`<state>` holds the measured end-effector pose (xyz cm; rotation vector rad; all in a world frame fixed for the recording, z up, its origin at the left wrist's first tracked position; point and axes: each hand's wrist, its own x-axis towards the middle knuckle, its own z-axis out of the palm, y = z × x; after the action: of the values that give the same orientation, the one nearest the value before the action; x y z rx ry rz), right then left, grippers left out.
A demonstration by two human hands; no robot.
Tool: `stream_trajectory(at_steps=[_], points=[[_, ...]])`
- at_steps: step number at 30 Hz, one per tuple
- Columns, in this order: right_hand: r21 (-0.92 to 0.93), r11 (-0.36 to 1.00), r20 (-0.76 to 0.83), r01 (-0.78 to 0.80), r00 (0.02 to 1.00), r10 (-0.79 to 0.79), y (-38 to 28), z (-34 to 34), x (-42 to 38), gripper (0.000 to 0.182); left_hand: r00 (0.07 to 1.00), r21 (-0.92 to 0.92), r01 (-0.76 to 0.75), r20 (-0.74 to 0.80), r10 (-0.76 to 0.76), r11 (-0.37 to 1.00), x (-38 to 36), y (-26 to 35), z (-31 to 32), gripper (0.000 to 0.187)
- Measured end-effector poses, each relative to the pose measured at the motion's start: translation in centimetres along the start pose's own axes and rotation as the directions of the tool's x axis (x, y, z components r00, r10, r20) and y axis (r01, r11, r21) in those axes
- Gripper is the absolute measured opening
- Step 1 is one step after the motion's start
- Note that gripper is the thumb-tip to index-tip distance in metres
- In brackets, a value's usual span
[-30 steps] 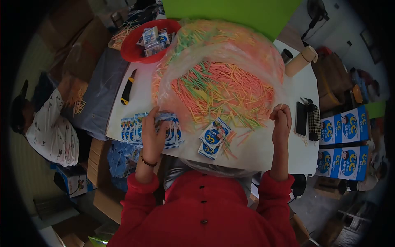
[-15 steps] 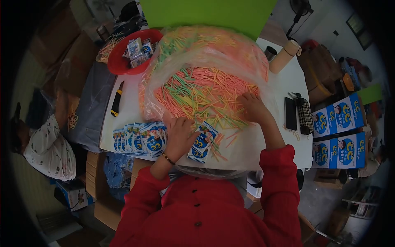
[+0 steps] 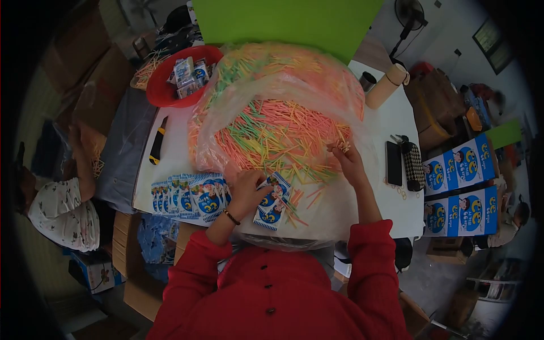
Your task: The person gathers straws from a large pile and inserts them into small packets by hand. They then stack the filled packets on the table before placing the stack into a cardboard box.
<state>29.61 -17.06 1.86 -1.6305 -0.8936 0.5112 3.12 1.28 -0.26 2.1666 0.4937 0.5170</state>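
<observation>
A large clear plastic bag (image 3: pixel 205 148) lies open on the table, full of thin pink, green, yellow and orange sticks (image 3: pixel 277 122). My right hand (image 3: pixel 348 161) is closed on a small bundle of sticks at the bag's right front, their ends showing above the fingers. My left hand (image 3: pixel 248 191) has its fingers bent at the upper left edge of a blue-and-white packet (image 3: pixel 271 207) and appears to pinch it. Loose sticks (image 3: pixel 294 207) lie against the packet's right side. Left of my left hand is an overlapping row of similar packets (image 3: pixel 184 195).
A red bowl (image 3: pixel 161 93) of wrapped packs stands back left, above a yellow-black utility knife (image 3: pixel 158 144). At the right are a phone (image 3: pixel 393 163), a checkered pouch (image 3: pixel 413 164), a beige bottle (image 3: pixel 385 88) and printed boxes (image 3: pixel 462 164). Another person (image 3: pixel 65 215) sits at the left.
My right hand has drawn back from the pile and closed around a bundle of sticks. My left hand's fingers have bent in at the packet's edge. The camera view has shifted slightly.
</observation>
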Motion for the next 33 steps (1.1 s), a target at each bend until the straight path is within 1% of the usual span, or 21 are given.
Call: stream_trajectory(at_steps=[2,5,8,11,12,13,14,15,16,17,18,20,22,23,24,25,26,29,31,32,33], points=[[0.3,0.947,-0.165,0.12,0.984,-0.072,0.2,2.2,-0.3,0.013,1.0,-0.005,-0.004,0.005,0.005,1.0,0.1,-0.1,0.3,0.028],[0.04,0.999,-0.13,0.008,0.991,-0.002,2.9,3.3,-0.9,0.016,0.999,0.008,-0.029,0.03,0.029,1.0,0.2,0.1,-0.1,0.025],[0.124,0.983,-0.154,-0.136,0.976,0.155,1.7,3.9,-1.0,0.021,0.995,0.065,-0.103,0.01,0.102,0.993,0.0,0.2,-0.4,0.019],[0.023,0.999,-0.234,0.05,0.971,-0.043,1.9,3.8,-0.6,0.023,0.969,0.23,-0.186,-0.117,0.217,0.955,-0.1,1.8,-0.9,0.016],[0.022,0.998,-0.235,0.05,0.971,-0.044,1.8,3.7,-0.5,0.023,0.943,0.346,-0.182,-0.205,0.264,0.92,-0.1,2.3,-1.1,0.017],[0.292,0.956,-0.294,-0.023,0.949,0.112,1.6,3.4,-0.3,0.02,0.942,0.346,-0.183,-0.206,0.265,0.92,-0.1,2.2,-1.1,0.017],[0.544,0.836,-0.306,-0.071,0.911,0.276,1.4,3.2,0.0,0.017,0.94,0.191,-0.162,-0.269,0.21,0.968,-0.1,1.9,-1.3,0.017],[0.544,0.836,-0.304,-0.074,0.911,0.278,2.0,2.6,0.6,0.017,0.936,0.03,-0.142,-0.32,0.144,0.989,-0.1,1.7,-1.4,0.017],[0.765,0.635,-0.241,-0.106,0.867,0.435,3.0,1.8,1.2,0.016,0.937,0.029,-0.138,-0.32,0.14,0.99,0.0,1.3,-1.3,0.017],[0.919,0.378,-0.136,-0.108,0.816,0.562,4.0,1.3,1.6,0.015,0.959,-0.459,0.012,-0.247,-0.141,0.888,0.3,0.9,-1.2,0.017],[0.919,0.379,-0.137,-0.106,0.818,0.558,3.5,1.4,1.6,0.015,0.937,-0.822,0.157,-0.052,-0.346,0.547,0.7,0.7,-1.1,0.018],[0.859,0.433,-0.037,-0.274,0.81,0.586,1.4,2.1,1.3,0.011,0.931,-0.863,0.182,-0.002,-0.364,0.472,1.1,1.0,-1.5,0.016],[0.804,0.563,-0.163,-0.189,0.841,0.515,0.2,3.7,1.1,0.012,0.922,-0.896,0.211,0.049,-0.384,0.392,1.1,0.3,-1.5,0.016],[0.729,0.677,-0.283,-0.101,0.856,0.432,-0.1,4.5,0.8,0.012,0.972,-0.585,0.098,-0.117,-0.203,0.805,1.0,-1.0,-1.1,0.018],[0.731,0.674,-0.278,-0.105,0.856,0.436,0.3,5.1,0.4,0.012,0.985,-0.115,-0.059,-0.169,0.039,0.992,0.9,-0.7,-1.4,0.02],[0.516,0.85,-0.297,-0.1,0.91,0.288,0.9,5.8,0.0,0.012,0.965,0.251,-0.122,-0.196,0.174,0.96,0.6,-0.1,-1.1,0.025],[0.266,0.962,-0.273,-0.057,0.953,0.132,1.3,6.3,-0.3,0.011,0.965,0.254,-0.12,-0.196,0.173,0.96,0.6,0.5,-0.9,0.025],[0.218,0.975,-0.252,-0.041,0.963,0.097,2.4,7.1,-0.7,0.012,0.925,0.528,-0.067,-0.286,0.251,0.846,0.9,1.4,-1.5,0.03],[0.39,0.918,-0.27,-0.07,0.944,0.187,1.1,5.9,-0.5,0.013,0.897,0.118,-0.206,-0.374,0.236,0.971,1.0,1.5,-2.8,0.025],[0.55,0.831,-0.27,-0.087,0.923,0.275,0.3,5.2,-0.1,0.013,0.898,0.117,-0.206,-0.373,0.236,0.971,1.0,1.2,-2.8,0.025],[0.55,0.83,-0.268,-0.088,0.923,0.275,1.0,4.3,0.3,0.013,0.955,-0.538,-0.046,-0.27,-0.12,0.842,1.0,0.7,-2.9,0.024]])
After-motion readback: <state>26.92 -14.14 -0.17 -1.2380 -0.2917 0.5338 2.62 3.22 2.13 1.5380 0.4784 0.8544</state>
